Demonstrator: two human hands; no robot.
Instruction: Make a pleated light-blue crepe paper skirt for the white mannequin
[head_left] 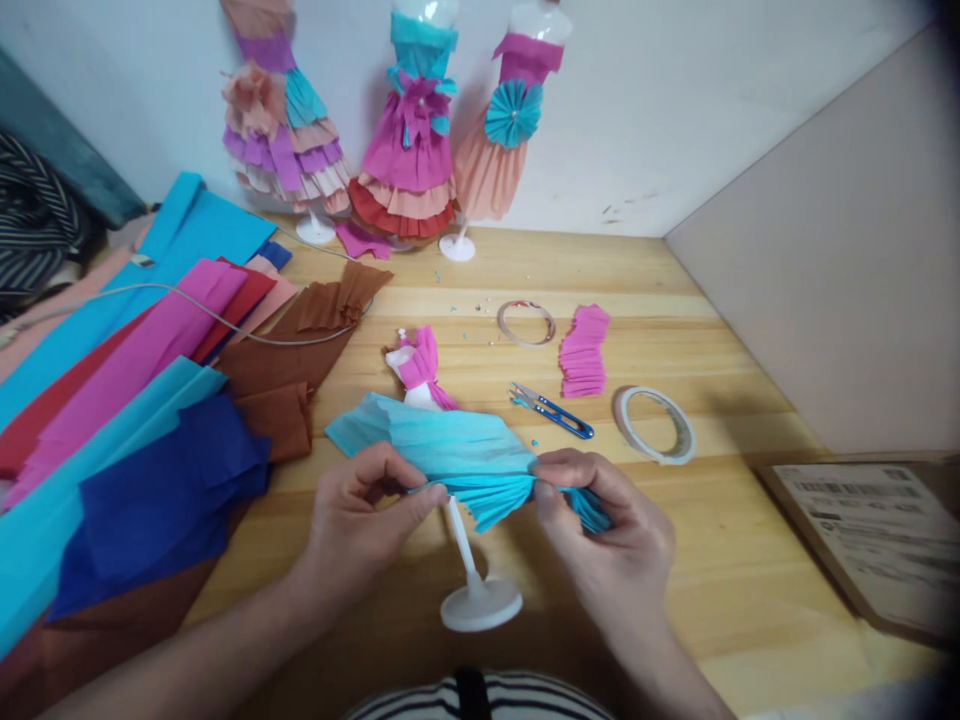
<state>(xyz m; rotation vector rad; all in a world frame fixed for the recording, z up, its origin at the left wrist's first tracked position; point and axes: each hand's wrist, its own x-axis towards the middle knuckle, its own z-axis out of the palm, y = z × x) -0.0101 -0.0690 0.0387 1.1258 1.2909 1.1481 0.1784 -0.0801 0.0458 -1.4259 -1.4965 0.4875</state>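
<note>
A turquoise sheet of crepe paper [450,440] is stretched between my hands, gathered into pleats along its near edge. My left hand [371,505] pinches that edge at the left with thumb and fingers. At the right, my right hand [596,510] is closed on the gathered pleats, and a fanned end sticks out beneath its fingers. Below and behind the paper lies a small white mannequin on its back, its bodice wrapped in pink crepe paper [418,365]. Its white round stand [481,604] points towards me. The paper hides the mannequin's middle.
Blue thread snips [555,411], a pleated pink strip [585,350], a thin tape ring [526,323] and a wider tape roll [655,425] lie beyond my right hand. Coloured crepe sheets [161,490] cover the left. Dressed mannequins [409,150] stand behind; a cardboard box [862,540] is right.
</note>
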